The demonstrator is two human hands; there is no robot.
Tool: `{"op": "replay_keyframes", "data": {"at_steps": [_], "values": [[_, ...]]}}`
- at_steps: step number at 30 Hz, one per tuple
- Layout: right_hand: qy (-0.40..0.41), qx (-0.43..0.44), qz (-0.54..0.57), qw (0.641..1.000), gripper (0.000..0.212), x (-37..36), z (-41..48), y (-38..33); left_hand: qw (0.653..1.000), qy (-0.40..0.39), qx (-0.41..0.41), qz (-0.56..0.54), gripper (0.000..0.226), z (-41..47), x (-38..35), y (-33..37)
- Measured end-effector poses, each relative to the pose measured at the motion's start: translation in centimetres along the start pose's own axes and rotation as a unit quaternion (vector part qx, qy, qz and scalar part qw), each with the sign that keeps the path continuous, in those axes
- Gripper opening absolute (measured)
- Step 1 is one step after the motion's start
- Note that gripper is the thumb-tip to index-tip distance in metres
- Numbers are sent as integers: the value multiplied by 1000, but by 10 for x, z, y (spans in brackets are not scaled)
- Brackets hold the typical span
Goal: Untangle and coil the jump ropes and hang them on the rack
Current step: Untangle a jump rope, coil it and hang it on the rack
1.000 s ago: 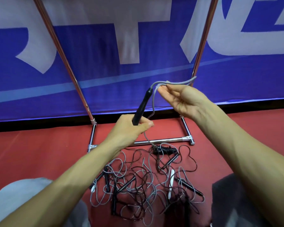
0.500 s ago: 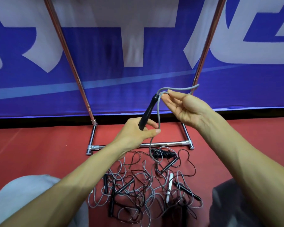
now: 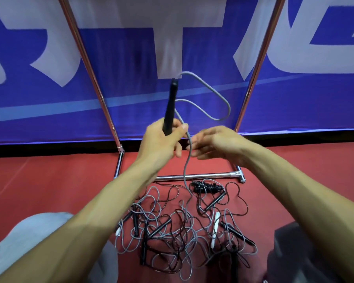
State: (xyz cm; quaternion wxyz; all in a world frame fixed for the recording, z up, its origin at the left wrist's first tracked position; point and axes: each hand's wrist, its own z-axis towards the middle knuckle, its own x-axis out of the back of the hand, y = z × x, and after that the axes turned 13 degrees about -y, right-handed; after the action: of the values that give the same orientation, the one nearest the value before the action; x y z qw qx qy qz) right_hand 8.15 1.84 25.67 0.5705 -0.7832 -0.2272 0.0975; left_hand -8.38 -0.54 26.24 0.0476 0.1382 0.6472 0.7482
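Observation:
My left hand (image 3: pixel 161 139) grips a black jump-rope handle (image 3: pixel 170 105), held upright. Its grey rope (image 3: pixel 217 94) leaves the handle top, loops out to the right and comes back under my left thumb. From there the rope hangs down between my hands to a tangled pile of grey and dark ropes (image 3: pixel 180 231) with several black and white handles on the red floor. My right hand (image 3: pixel 215 144) is just right of the hanging strand, fingers curled toward it; whether it grips the strand is unclear because of blur.
The chrome rack (image 3: pixel 192 177) stands behind the pile, its two uprights (image 3: pixel 86 64) rising in front of a blue and white banner. A small coiled black rope (image 3: pixel 206 186) lies by the rack's base bar. My knees frame the pile at the bottom corners.
My left hand raised the handle to upright. My right hand dropped from the top of the rope to beside the left hand, leaving one loop formed at the right.

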Motion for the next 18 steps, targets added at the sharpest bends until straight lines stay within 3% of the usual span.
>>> {"op": "replay_keyframes", "data": {"at_steps": [3,5,10,14,18], "values": [[-102,-10,-125,987,23,-13,5,16,998,39,-9,-55,13,2,8,5],[-158,-24,-231,960,19,-23,10,31,994,65,-8,-89,14,3,13,8],[-205,-43,-390,897,12,-38,14,53,985,111,19,-133,17,0,24,10],[-185,-25,-329,926,10,-33,5,38,986,123,53,-99,13,0,29,4],[-74,41,-187,979,10,-21,-7,15,995,60,78,4,13,0,23,-3]]}}
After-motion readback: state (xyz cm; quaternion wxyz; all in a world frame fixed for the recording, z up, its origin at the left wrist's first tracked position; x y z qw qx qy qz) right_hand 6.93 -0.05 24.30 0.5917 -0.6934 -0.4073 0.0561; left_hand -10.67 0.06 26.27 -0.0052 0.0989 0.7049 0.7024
